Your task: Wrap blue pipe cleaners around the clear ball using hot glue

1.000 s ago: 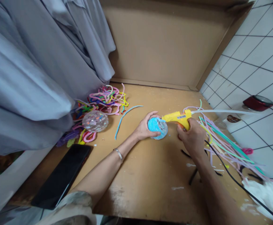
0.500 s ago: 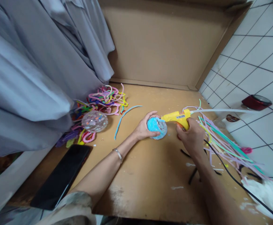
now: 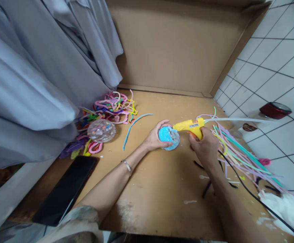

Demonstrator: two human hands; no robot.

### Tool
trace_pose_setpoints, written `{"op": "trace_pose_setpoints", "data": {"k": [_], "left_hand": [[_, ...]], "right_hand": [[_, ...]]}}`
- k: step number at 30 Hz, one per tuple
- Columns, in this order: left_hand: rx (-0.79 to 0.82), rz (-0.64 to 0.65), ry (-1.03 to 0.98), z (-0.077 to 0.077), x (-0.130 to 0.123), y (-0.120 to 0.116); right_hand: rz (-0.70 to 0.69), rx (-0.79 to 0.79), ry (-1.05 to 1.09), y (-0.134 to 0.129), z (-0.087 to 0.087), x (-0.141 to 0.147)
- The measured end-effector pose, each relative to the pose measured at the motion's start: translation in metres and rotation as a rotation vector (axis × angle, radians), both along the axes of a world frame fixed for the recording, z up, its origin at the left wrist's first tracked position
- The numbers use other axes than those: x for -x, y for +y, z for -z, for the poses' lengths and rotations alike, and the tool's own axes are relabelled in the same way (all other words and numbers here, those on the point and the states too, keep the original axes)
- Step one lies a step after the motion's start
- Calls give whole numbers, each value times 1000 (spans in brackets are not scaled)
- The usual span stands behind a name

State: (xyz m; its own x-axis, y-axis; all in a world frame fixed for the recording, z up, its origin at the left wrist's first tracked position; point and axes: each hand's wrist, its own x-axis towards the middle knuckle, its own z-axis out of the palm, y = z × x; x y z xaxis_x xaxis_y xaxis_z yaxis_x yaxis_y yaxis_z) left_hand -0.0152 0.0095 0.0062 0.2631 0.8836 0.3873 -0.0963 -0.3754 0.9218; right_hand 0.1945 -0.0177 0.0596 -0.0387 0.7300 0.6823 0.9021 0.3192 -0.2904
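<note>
My left hand (image 3: 155, 136) is wrapped round a clear round container (image 3: 174, 139) whose left part is covered with coils of light blue pipe cleaner (image 3: 164, 134). In my right hand (image 3: 205, 143) is a yellow glue gun (image 3: 189, 126), a long clear glue stick (image 3: 238, 119) sticking out of its back. The gun's nozzle points left and is at the upper edge of the container, by the end of the blue coil. Whether the tip touches it, I cannot tell. A loose blue pipe cleaner (image 3: 131, 127) lies left of my left hand.
Colourful pipe cleaners (image 3: 116, 104) and a clear faceted bowl (image 3: 101, 131) are at the left, near a black phone (image 3: 66, 190). Straight pipe cleaners (image 3: 248, 158), a black cord (image 3: 248, 190), white material (image 3: 286, 209) and a red-lidded jar (image 3: 275, 110) are at the right. Cardboard (image 3: 167, 47) stands behind.
My right hand and the glue gun have shifted very slightly left. My left hand holds the container as before.
</note>
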Motion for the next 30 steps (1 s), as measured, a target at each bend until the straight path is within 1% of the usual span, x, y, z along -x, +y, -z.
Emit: {"op": "trace_pose_setpoints", "data": {"k": [8,15,23,30], "left_hand": [[1,1,0,0,0,1],[5,-2,9,1,1,1],[0,14,-8,0,0,0],[-7,16,-4,1,0,1]], "right_hand": [[4,26,-7,0,-2,-4],[12,21,8,0,-1,-3],[-25,31,-15,0,-4,-5],[-21,28,12,0,-3,-5]]}}
